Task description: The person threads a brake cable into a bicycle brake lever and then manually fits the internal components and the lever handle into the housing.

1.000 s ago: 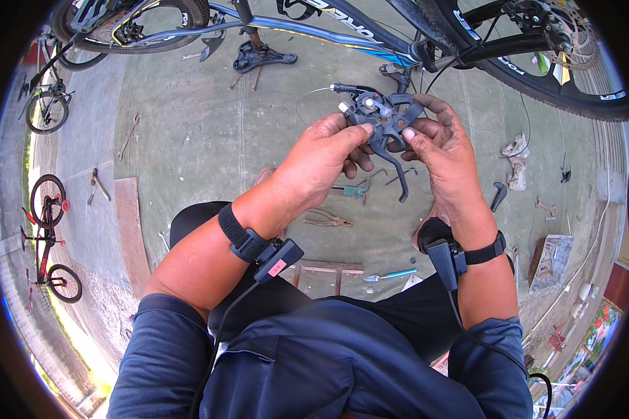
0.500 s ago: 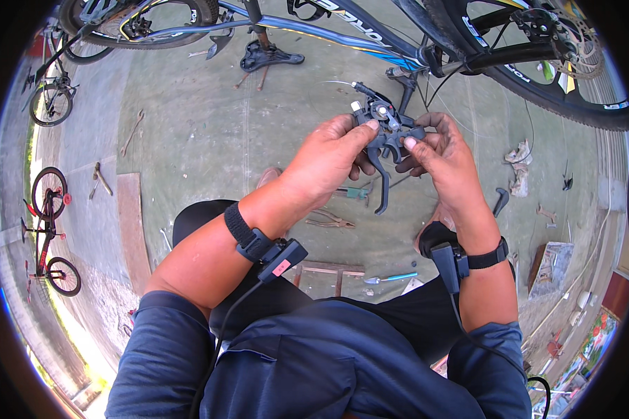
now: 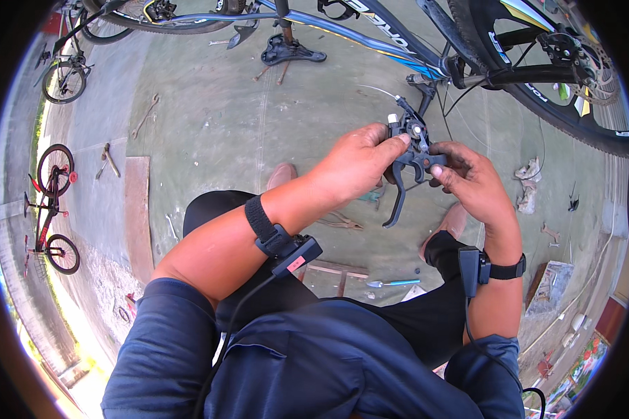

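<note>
A black bicycle brake lever with a shifter body [image 3: 417, 133] is held between both hands, its curved lever blade hanging toward me. My left hand [image 3: 370, 159] grips the shifter body, the thumb pressed on its face. My right hand [image 3: 472, 174] pinches the clamp end of the same part between thumb and fingers. A thin cable runs out from the top of the shifter. Just beyond it is the blue and black bicycle frame [image 3: 370, 43], upside down, with its saddle [image 3: 293, 52] on the floor.
Pliers [image 3: 341, 221] and a blue-handled tool [image 3: 393, 283] lie on the green floor near my legs. A wrench [image 3: 145, 115] and a hammer [image 3: 110, 160] are at the left. A crumpled rag [image 3: 528, 185] and an open box [image 3: 550, 288] sit at the right. Other bicycles [image 3: 52, 209] stand far left.
The whole view has shifted, so the floor and bicycle appear further right. Both hands, still gripping the brake lever, have moved slightly right and toward me.
</note>
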Motion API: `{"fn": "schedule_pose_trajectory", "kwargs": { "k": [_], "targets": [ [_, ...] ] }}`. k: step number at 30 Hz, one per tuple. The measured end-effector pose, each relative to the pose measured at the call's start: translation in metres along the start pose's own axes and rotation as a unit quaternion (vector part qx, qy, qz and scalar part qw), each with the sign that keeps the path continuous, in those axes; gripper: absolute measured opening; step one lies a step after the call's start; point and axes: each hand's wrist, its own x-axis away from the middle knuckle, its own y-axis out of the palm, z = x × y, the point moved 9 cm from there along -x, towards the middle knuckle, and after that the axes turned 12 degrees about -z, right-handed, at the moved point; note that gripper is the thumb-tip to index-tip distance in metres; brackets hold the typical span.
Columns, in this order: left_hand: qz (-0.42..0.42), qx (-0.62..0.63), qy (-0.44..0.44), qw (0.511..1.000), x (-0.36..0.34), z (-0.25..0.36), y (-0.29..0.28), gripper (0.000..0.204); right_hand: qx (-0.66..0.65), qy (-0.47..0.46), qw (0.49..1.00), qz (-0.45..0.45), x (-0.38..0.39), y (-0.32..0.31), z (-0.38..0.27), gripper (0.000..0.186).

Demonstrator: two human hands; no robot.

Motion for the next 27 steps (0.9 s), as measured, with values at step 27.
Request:
{"fn": "schedule_pose_trajectory", "kwargs": {
  "k": [27],
  "targets": [
    [0.005, -0.134, -0.004, 0.991, 0.004, 0.001, -0.004, 0.047, 0.072, 0.012, 0.997, 0.005, -0.004, 0.026, -0.008, 0.026]
  ]
}}
